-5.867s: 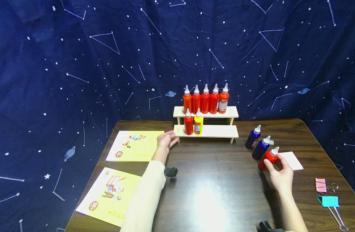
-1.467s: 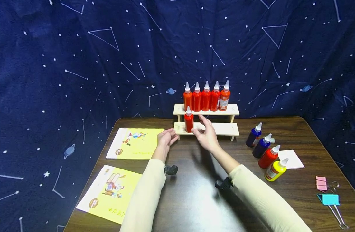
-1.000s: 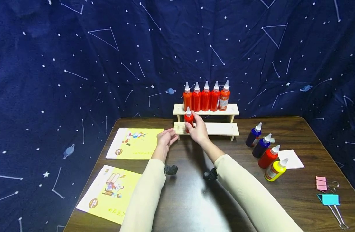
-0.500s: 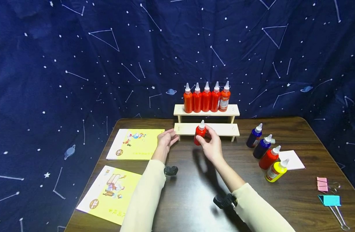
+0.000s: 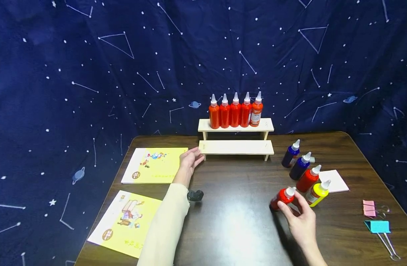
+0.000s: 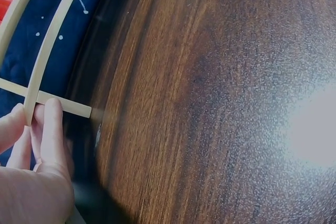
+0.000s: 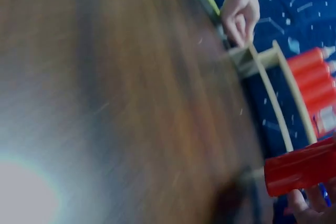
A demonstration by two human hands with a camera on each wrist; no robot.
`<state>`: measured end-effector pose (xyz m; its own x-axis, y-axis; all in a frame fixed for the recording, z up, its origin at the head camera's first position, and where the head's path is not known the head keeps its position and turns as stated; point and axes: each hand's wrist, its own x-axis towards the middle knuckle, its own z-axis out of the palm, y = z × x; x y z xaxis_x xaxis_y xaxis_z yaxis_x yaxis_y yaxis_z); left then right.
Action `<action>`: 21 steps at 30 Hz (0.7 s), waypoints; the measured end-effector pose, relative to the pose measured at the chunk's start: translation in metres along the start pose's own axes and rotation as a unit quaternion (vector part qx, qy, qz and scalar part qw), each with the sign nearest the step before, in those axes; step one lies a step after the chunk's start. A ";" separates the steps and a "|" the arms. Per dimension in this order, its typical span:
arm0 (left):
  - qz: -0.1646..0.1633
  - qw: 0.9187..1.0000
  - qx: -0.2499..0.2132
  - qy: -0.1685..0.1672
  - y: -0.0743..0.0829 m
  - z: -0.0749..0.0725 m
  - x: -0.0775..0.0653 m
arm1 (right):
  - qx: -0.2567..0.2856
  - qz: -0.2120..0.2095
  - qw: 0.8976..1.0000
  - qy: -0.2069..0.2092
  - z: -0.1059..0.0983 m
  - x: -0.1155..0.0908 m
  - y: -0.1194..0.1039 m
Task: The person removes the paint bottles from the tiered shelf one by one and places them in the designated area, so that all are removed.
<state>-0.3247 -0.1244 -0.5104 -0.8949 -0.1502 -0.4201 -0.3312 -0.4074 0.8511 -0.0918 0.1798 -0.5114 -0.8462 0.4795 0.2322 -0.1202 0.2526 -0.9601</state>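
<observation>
My right hand (image 5: 303, 220) grips a red paint bottle (image 5: 280, 199) with a white nozzle cap, thumb on one side and fingers on the other. The bottle leans slightly beside a standing yellow bottle (image 5: 317, 193); whether its base touches the table I cannot tell. In the right wrist view the gripped red bottle (image 7: 299, 169) is at the lower right. My left hand (image 5: 189, 160) pinches the left end of the lower board of a two-tier wooden shelf (image 5: 236, 147). In the left wrist view, thumb and fingers lie on either side of that board (image 6: 44, 51).
Several red and orange-red bottles (image 5: 235, 115) line the upper tier. Two dark blue bottles (image 5: 299, 169) and a red one (image 5: 307, 181) stand at right near a white pad (image 5: 334, 181). Binder clips (image 5: 378, 226) lie far right, two yellow booklets (image 5: 127, 221) left.
The yellow bottle went from the lower tier to the right-hand group. My right hand then took the red bottle off that tier and brought it right and nearer. My left hand stayed put.
</observation>
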 end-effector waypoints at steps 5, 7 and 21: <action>0.000 1.000 -0.001 0.000 0.000 0.000 -0.001 | -0.045 0.011 0.997 0.064 -0.039 -0.012 0.016; 0.003 1.000 -0.003 -0.001 0.000 0.000 -0.001 | -0.065 0.027 0.994 0.083 -0.051 -0.013 0.020; 0.003 1.000 -0.002 -0.006 -0.001 0.000 0.000 | -0.101 0.076 0.982 0.138 -0.085 0.005 0.029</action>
<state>-0.3241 -0.1241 -0.5113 -0.9005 -0.1431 -0.4106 -0.3236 -0.4101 0.8527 -0.0552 0.2614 -0.5247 -0.6700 0.7271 0.1497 0.1250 0.3092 -0.9427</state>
